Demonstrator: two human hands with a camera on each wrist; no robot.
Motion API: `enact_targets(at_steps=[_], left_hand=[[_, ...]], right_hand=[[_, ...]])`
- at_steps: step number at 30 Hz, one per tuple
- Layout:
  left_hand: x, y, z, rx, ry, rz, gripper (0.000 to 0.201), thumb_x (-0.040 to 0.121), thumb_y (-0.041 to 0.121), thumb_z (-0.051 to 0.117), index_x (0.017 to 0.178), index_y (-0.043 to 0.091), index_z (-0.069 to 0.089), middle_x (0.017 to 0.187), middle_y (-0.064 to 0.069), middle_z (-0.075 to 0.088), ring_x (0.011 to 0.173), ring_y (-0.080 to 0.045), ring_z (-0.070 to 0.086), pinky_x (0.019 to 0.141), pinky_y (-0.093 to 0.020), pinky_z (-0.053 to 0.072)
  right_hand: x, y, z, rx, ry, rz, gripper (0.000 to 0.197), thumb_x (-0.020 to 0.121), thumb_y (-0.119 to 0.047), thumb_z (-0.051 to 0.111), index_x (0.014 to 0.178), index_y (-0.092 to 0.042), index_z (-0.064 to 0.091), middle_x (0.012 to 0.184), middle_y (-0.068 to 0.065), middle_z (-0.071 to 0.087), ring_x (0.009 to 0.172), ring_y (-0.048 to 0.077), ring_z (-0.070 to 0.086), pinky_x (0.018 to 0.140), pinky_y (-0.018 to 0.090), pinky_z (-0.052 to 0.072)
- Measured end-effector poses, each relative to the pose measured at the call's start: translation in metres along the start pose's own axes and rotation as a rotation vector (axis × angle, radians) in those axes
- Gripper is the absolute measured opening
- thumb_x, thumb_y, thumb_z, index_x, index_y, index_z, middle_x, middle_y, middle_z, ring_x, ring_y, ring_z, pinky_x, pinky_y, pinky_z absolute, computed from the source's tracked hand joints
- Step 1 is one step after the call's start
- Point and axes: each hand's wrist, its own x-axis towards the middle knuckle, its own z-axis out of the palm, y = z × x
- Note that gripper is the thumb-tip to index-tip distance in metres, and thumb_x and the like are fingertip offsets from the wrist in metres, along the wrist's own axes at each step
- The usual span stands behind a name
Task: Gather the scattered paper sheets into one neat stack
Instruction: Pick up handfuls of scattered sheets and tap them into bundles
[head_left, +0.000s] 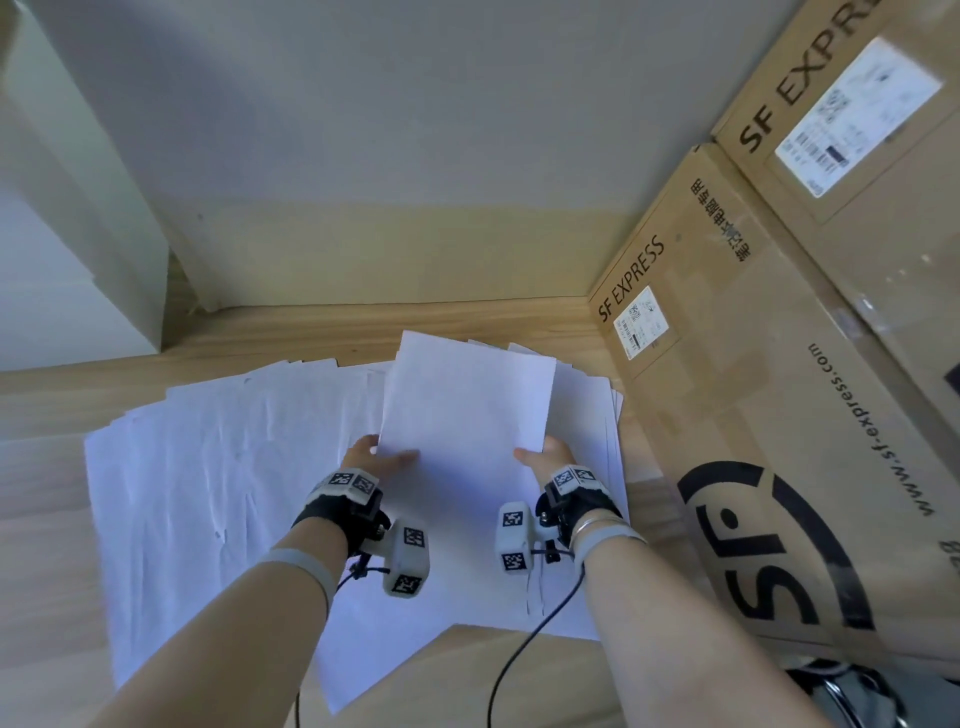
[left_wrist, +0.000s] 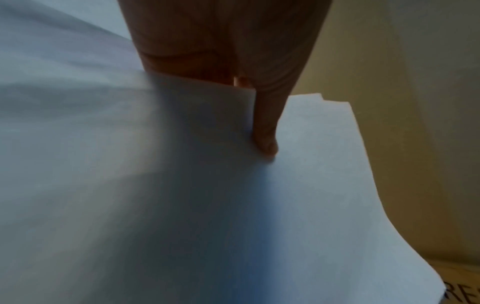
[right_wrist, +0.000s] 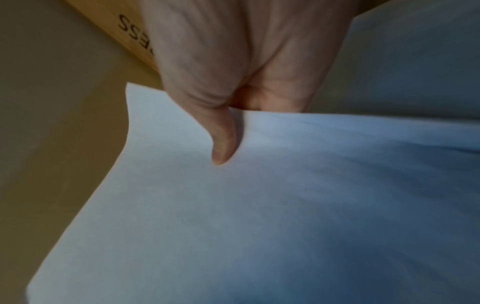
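A white paper sheet (head_left: 467, 400) is held up over the table, tilted away from me. My left hand (head_left: 376, 454) pinches its lower left corner, thumb on top. My right hand (head_left: 543, 454) pinches the lower right corner the same way. In the left wrist view the left hand's thumb (left_wrist: 265, 127) presses on the sheet (left_wrist: 207, 195); in the right wrist view the right thumb (right_wrist: 223, 142) lies on the sheet (right_wrist: 259, 205). Under it several white sheets (head_left: 208, 467) lie spread and overlapping on the wooden table (head_left: 47, 493).
Large cardboard shipping boxes (head_left: 779, 389) stand close on the right, touching the spread's edge. A grey wall (head_left: 415, 130) rises behind the table and a white cabinet (head_left: 62, 260) stands at the left. Black cables (head_left: 514, 660) hang from the wrist cameras.
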Motion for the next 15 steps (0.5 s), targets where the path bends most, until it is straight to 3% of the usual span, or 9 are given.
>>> enact_targets(at_steps=[3,6,8,10,12,15], left_hand=[[0.002,-0.004,-0.006,0.044,0.031,0.007,0.045,0.085,0.01,0.063,0.129,0.003,0.054,0.128,-0.019,0.06,0.117,-0.036,0.057,0.098,-0.038,0.046],[0.003,-0.008,-0.016,0.067,0.158,0.024,0.042,0.087,0.006,0.056,0.129,0.008,0.054,0.125,-0.021,0.061,0.114,-0.038,0.057,0.094,-0.039,0.045],[0.002,-0.012,-0.023,0.069,0.207,0.025,0.041,0.087,0.006,0.054,0.129,0.01,0.054,0.125,-0.02,0.062,0.114,-0.038,0.057,0.093,-0.04,0.045],[0.001,-0.018,-0.031,0.078,0.235,0.017,0.042,0.088,0.007,0.053,0.13,0.01,0.053,0.125,-0.02,0.061,0.114,-0.038,0.057,0.094,-0.04,0.045],[0.001,-0.023,-0.037,0.084,0.247,0.004,0.041,0.089,0.007,0.052,0.13,0.009,0.052,0.125,-0.021,0.061,0.114,-0.038,0.056,0.094,-0.039,0.044],[0.0,-0.03,-0.041,0.078,0.24,-0.004,0.041,0.089,0.006,0.051,0.13,0.008,0.052,0.124,-0.022,0.061,0.112,-0.039,0.057,0.091,-0.039,0.045]], right_hand=[[0.004,-0.003,-0.002,-0.022,-0.009,0.007,0.038,0.094,-0.022,0.05,0.129,-0.005,0.05,0.133,0.014,0.054,0.121,0.031,0.052,0.095,0.032,0.041],[0.012,0.012,-0.012,-0.222,0.25,0.159,0.052,0.088,-0.029,0.056,0.136,-0.02,0.039,0.146,0.008,0.033,0.131,0.033,0.035,0.108,0.041,0.035],[0.013,0.025,-0.02,-0.283,0.363,0.291,0.074,0.08,-0.032,0.066,0.142,-0.028,0.026,0.153,0.006,0.015,0.139,0.034,0.02,0.112,0.052,0.026],[0.013,0.035,-0.023,-0.276,0.341,0.393,0.101,0.072,-0.036,0.075,0.147,-0.035,0.007,0.157,0.007,0.001,0.143,0.036,0.012,0.113,0.058,0.022],[0.012,0.038,-0.022,-0.304,0.279,0.471,0.123,0.067,-0.042,0.078,0.146,-0.035,-0.015,0.157,0.012,-0.002,0.144,0.038,0.012,0.113,0.058,0.021],[0.016,0.042,-0.018,-0.35,0.25,0.467,0.128,0.067,-0.039,0.08,0.145,-0.029,-0.022,0.157,0.016,0.007,0.142,0.037,0.022,0.112,0.054,0.027]])
